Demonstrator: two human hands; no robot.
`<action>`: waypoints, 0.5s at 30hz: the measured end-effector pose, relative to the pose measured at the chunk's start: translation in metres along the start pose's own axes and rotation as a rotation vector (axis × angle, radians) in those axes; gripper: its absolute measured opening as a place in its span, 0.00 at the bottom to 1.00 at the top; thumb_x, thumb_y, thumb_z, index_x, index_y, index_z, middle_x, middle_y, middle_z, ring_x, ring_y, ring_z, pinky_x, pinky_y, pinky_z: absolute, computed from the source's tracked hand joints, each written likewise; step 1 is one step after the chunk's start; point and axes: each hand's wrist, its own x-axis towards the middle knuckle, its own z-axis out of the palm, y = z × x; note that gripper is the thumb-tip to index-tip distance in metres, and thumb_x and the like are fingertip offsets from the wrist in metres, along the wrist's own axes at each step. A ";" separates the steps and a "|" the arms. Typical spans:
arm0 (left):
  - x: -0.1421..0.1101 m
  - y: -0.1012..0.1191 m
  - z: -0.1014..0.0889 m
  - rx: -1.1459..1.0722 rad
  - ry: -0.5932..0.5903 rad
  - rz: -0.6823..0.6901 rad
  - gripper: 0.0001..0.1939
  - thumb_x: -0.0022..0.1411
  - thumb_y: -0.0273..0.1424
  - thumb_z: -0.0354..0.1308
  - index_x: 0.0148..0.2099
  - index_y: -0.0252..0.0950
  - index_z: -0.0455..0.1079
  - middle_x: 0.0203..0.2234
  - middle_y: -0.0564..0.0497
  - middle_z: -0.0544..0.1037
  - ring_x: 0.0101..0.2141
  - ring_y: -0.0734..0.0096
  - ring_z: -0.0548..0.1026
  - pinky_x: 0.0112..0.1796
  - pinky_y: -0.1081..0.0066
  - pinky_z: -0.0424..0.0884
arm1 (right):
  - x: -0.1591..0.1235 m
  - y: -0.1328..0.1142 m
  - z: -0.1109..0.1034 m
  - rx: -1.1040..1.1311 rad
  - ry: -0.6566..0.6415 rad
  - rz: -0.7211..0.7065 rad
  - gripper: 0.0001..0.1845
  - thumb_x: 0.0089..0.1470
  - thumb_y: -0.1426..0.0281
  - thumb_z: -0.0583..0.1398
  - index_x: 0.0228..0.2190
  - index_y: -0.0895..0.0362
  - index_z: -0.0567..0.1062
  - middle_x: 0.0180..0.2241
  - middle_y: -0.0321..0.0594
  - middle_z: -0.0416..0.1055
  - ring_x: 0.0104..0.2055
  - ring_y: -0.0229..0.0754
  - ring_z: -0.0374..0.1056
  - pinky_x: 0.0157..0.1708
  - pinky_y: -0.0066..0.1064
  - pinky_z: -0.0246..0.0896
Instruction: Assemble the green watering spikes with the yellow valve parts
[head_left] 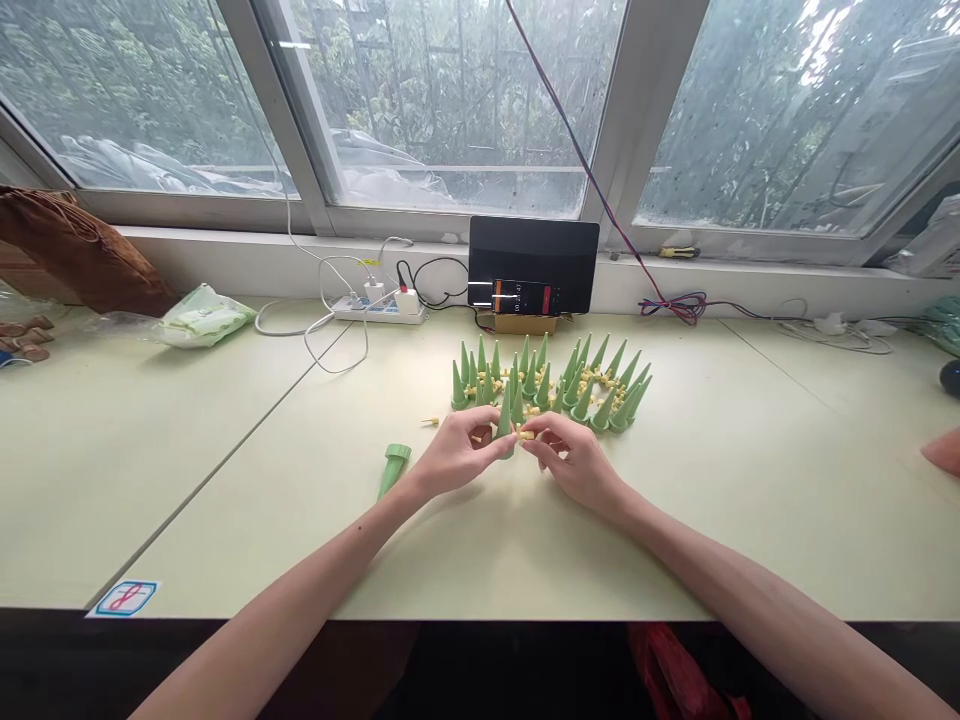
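Note:
My left hand (459, 455) is closed around a green plastic watering spike (505, 420), held upright with its point up. Between the thumb and fingers of my right hand (581, 462) is a small yellow valve (526, 435), against the side of that spike. Whether the valve sits in the spike cannot be made out. Behind both hands stand several more green spikes (621, 412), points up, with many small yellow valves (600, 382) lying among them. One loose yellow valve (430, 422) lies left of the group. Another green spike (394, 465) lies near my left forearm, its wide cap facing away from me.
A dark tablet (534, 255) with a phone (521, 297) in front stands by the window. Behind on the left are a power strip (382, 312) with cables and a green-white packet (204, 318). Bundled wires (679, 308) lie back right. Another person's hand (943, 452) shows at the right edge.

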 end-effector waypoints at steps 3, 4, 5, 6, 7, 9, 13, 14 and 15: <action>0.000 0.001 0.000 0.015 -0.004 0.009 0.16 0.61 0.42 0.62 0.31 0.33 0.70 0.21 0.54 0.66 0.22 0.77 0.63 0.22 0.75 0.58 | 0.000 -0.001 0.000 -0.044 -0.004 -0.007 0.09 0.63 0.64 0.58 0.35 0.56 0.73 0.29 0.37 0.69 0.24 0.36 0.63 0.25 0.29 0.63; -0.001 0.001 0.000 0.018 -0.006 0.012 0.17 0.61 0.42 0.62 0.31 0.33 0.69 0.21 0.54 0.65 0.22 0.77 0.62 0.22 0.75 0.58 | 0.000 -0.001 0.000 -0.056 -0.009 -0.008 0.10 0.64 0.64 0.57 0.34 0.56 0.73 0.27 0.36 0.69 0.23 0.35 0.63 0.24 0.28 0.62; -0.001 0.001 0.000 0.020 -0.007 0.015 0.17 0.61 0.42 0.62 0.30 0.33 0.69 0.21 0.55 0.65 0.22 0.77 0.62 0.22 0.75 0.58 | 0.000 -0.002 0.000 -0.064 -0.015 -0.008 0.11 0.64 0.64 0.56 0.33 0.56 0.73 0.27 0.36 0.68 0.23 0.35 0.62 0.24 0.28 0.61; -0.001 0.001 0.001 0.020 -0.010 0.018 0.17 0.61 0.42 0.62 0.30 0.33 0.69 0.21 0.55 0.65 0.22 0.77 0.62 0.22 0.75 0.58 | 0.000 -0.002 0.000 -0.070 -0.021 -0.007 0.12 0.65 0.64 0.56 0.32 0.57 0.72 0.26 0.36 0.68 0.23 0.35 0.62 0.24 0.28 0.60; -0.001 0.000 0.001 0.018 -0.012 0.020 0.17 0.61 0.43 0.62 0.30 0.34 0.69 0.21 0.55 0.65 0.22 0.77 0.63 0.22 0.74 0.58 | 0.000 -0.002 0.000 -0.076 -0.024 -0.007 0.13 0.65 0.64 0.55 0.31 0.57 0.72 0.25 0.35 0.67 0.23 0.35 0.61 0.24 0.28 0.59; -0.001 0.000 0.001 0.015 -0.019 0.024 0.17 0.61 0.43 0.61 0.30 0.34 0.69 0.21 0.54 0.65 0.23 0.76 0.63 0.22 0.74 0.59 | 0.001 -0.003 0.000 -0.092 -0.029 -0.008 0.15 0.65 0.64 0.54 0.28 0.57 0.71 0.23 0.34 0.66 0.22 0.35 0.60 0.24 0.28 0.57; -0.001 -0.001 0.002 0.014 -0.025 0.026 0.17 0.61 0.42 0.61 0.30 0.34 0.69 0.21 0.54 0.65 0.22 0.76 0.63 0.23 0.74 0.59 | 0.001 -0.002 0.000 -0.124 -0.029 -0.002 0.20 0.66 0.64 0.53 0.23 0.57 0.68 0.19 0.33 0.63 0.21 0.34 0.58 0.24 0.28 0.54; -0.001 -0.001 0.002 0.013 -0.022 0.023 0.17 0.61 0.42 0.61 0.30 0.34 0.69 0.21 0.54 0.65 0.22 0.77 0.63 0.23 0.74 0.59 | 0.001 -0.002 0.000 -0.119 -0.027 0.005 0.19 0.66 0.64 0.53 0.24 0.57 0.69 0.20 0.33 0.64 0.21 0.34 0.58 0.24 0.28 0.55; -0.001 -0.001 0.001 0.013 -0.017 0.019 0.16 0.61 0.42 0.61 0.30 0.34 0.69 0.21 0.54 0.65 0.22 0.77 0.63 0.22 0.74 0.59 | 0.001 -0.002 0.000 -0.106 -0.023 0.013 0.17 0.66 0.64 0.53 0.26 0.57 0.70 0.21 0.33 0.66 0.21 0.34 0.59 0.24 0.28 0.56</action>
